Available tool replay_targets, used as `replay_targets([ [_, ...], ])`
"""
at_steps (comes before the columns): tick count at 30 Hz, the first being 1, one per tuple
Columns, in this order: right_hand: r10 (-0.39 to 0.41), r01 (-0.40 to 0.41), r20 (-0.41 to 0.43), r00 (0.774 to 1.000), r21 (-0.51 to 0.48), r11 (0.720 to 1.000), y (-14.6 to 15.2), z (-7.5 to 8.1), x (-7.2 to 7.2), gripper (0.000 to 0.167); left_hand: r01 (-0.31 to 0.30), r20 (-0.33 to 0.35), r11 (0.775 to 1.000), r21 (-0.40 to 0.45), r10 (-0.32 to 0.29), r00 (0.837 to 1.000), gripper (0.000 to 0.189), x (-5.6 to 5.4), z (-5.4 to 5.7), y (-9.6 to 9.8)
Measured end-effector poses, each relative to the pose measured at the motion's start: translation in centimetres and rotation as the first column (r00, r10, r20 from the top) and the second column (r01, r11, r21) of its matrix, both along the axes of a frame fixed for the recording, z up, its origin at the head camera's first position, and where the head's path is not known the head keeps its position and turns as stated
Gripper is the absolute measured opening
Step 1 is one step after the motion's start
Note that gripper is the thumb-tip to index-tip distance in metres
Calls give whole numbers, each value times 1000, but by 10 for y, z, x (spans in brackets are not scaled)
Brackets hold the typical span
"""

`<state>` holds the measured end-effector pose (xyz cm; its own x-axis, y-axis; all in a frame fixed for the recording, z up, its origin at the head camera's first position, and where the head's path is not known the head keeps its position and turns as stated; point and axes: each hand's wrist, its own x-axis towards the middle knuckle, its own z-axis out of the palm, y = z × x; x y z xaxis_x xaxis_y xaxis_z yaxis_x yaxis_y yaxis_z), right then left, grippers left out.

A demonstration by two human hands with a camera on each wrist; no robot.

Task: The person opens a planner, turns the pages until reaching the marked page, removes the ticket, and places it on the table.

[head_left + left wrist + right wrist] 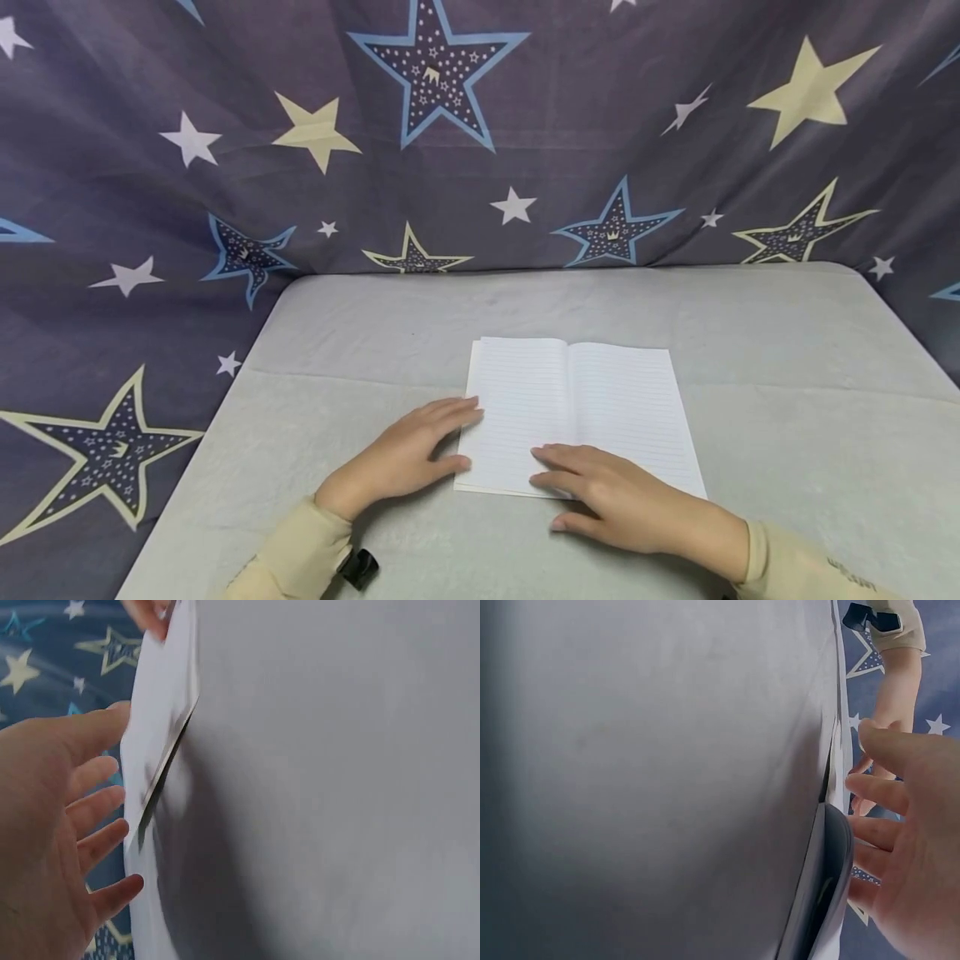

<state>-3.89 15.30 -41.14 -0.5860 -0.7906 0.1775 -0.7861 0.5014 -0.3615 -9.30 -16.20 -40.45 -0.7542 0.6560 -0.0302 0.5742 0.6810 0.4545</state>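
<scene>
A lined notebook (622, 392) lies spread open on the grey surface, both visible pages blank. At its left edge is my left hand (405, 450), fingers extended, fingertips overlapping the page's margin and thumb near the lower left corner. My right hand (622, 504) reaches over the bottom edge, its fingertips above the lower part of the left page close to the fold. In the right wrist view, the notebook's pages (838, 862) curve up from the surface beside the loosely extended fingers of my right hand (922, 840). Neither hand grips anything.
The notebook lies on a padded grey-covered table (360, 333). A dark curtain (585, 100) printed with stars hangs behind the table and along its sides. A small black device (358, 569) sits at my left sleeve (300, 542).
</scene>
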Motion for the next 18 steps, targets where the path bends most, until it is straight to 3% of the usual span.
replay_targets([
  [6, -23, 22, -10, 1000, -53, 998, 11, 3, 2, 42, 48, 6, 997, -59, -48, 999, 66, 5, -7, 9],
  [12, -137, 128, -77, 988, -110, 986, 44, 2, 0, 45, 41, 3, 998, -55, -41, 999, 65, 6, -10, 4],
  [18, -228, 220, -51, 972, -124, 968, 88, -5, -1, 56, 48, -14, 997, -56, -49, 999, 65, 6, -11, 2],
])
